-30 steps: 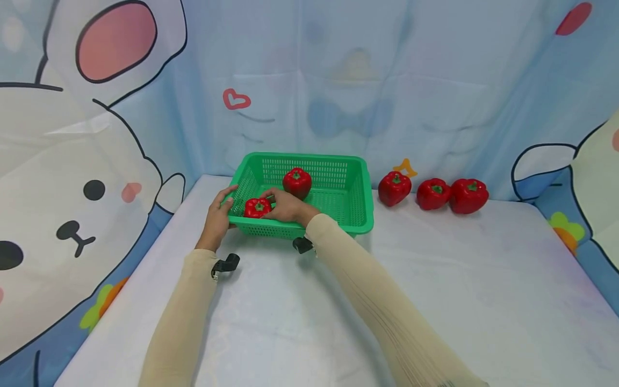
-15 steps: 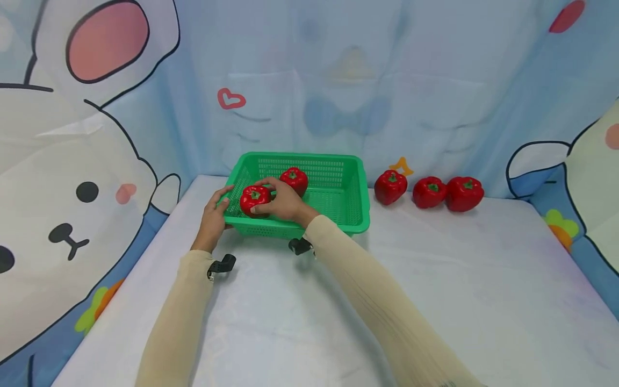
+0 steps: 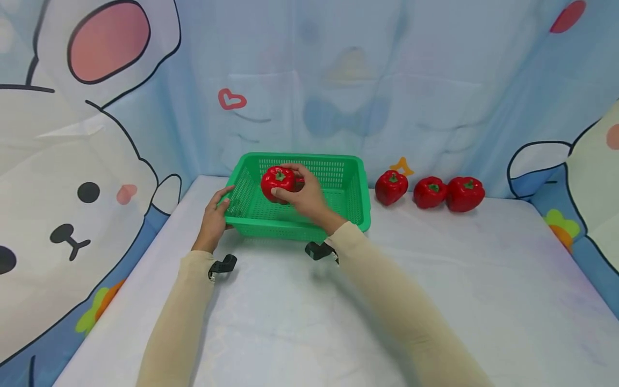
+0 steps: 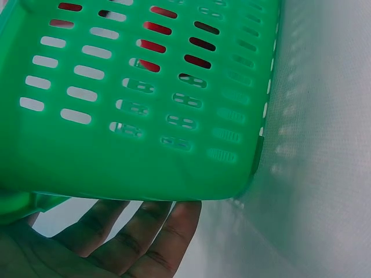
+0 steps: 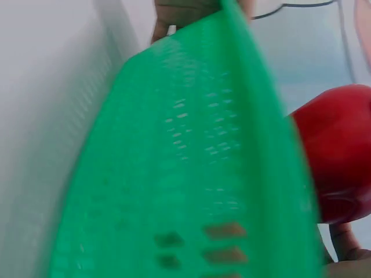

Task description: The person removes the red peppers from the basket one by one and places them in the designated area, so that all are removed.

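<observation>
In the head view my right hand point(image 3: 309, 196) grips a glossy red bell pepper point(image 3: 278, 184) with a green stem, held above the green plastic basket point(image 3: 285, 228). The same bell pepper point(image 5: 339, 150) shows beside the blurred basket wall in the right wrist view. My left hand point(image 3: 211, 223) holds the basket's left end at the rim; in the left wrist view its fingers point(image 4: 171, 237) lie against the outside of that end. A second bell pepper point(image 3: 300, 183) in the basket is nearly all hidden behind my right hand.
On the white tabletop point(image 3: 271, 322), right of the basket, a row of red bell peppers stands by the backdrop: one bell pepper point(image 3: 391, 187) apart, then a bell pepper point(image 3: 430, 192) beside another bell pepper point(image 3: 465, 194). A printed cloth point(image 3: 348, 64) hangs behind.
My right hand has lifted the bell pepper from the basket's front left corner and carried it up and to the right. My left hand has stayed at the basket's left end.
</observation>
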`<state>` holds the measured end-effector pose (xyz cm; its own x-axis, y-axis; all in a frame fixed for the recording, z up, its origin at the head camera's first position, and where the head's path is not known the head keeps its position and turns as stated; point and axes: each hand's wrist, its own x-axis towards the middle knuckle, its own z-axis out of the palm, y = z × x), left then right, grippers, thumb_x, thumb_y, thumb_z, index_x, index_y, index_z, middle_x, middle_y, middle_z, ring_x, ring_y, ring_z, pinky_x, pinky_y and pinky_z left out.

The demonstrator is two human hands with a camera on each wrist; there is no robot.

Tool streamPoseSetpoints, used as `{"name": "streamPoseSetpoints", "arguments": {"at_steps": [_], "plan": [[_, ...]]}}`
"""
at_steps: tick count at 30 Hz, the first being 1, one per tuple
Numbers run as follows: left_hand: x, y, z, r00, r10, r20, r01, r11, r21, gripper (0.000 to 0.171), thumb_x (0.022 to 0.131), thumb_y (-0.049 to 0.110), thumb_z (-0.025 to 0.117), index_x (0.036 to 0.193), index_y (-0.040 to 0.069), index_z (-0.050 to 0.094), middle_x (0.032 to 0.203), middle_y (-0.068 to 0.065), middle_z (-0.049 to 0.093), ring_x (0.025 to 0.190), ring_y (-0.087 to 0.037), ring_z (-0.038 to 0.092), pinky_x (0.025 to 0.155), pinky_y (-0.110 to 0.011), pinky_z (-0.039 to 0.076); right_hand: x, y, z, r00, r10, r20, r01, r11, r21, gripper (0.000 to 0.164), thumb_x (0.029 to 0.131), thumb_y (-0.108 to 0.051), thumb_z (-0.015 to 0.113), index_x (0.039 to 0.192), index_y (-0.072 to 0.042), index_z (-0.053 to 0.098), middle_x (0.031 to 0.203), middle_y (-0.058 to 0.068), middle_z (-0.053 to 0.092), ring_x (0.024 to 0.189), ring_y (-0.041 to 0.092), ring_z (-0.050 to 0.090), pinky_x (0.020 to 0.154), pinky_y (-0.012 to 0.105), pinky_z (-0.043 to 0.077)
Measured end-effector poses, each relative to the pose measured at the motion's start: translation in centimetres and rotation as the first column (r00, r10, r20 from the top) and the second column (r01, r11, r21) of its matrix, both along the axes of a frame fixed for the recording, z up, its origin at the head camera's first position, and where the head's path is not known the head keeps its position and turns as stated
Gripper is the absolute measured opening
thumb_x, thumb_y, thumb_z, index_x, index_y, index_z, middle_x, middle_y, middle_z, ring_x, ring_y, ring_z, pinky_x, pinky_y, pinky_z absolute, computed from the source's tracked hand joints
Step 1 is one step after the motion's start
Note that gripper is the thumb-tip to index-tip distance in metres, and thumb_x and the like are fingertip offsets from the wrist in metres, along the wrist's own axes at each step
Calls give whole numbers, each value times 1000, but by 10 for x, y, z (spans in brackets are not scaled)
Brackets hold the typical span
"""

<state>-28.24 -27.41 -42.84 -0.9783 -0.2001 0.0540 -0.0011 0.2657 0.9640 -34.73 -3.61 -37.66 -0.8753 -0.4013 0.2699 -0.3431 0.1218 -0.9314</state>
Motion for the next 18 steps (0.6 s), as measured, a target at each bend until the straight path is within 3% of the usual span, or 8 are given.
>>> {"name": "streamPoseSetpoints", "arguments": {"at_steps": [6,11,18], "plan": [[0,1,-1,1000,-16,-9,16,1000,17,44,109,32,30,153,32,34,163,-4,21,100,-30,54,76,-36,52,16,49,20,998,-66,-10,66,997,-44,58,88,-21,74,140,-20,49,138,10,49,119,28,51,84,42,57],[2,-1,-1,1000,-15,-5,16,999,36,45,109,33,30,154,32,33,162,-5,22,110,-36,53,77,-31,51,28,88,28,994,-109,-27,107,993,-55,62,88,-17,74,143,-19,46,139,11,46,119,26,49,80,32,57],[2,0,0,1000,-27,-6,27,999,36,45,109,32,30,154,32,32,162,-5,22,108,-35,53,77,-32,51,21,148,23,975,-224,-1,224,973,-51,64,90,-20,72,147,-20,42,143,11,45,121,22,47,80,17,53]]}}
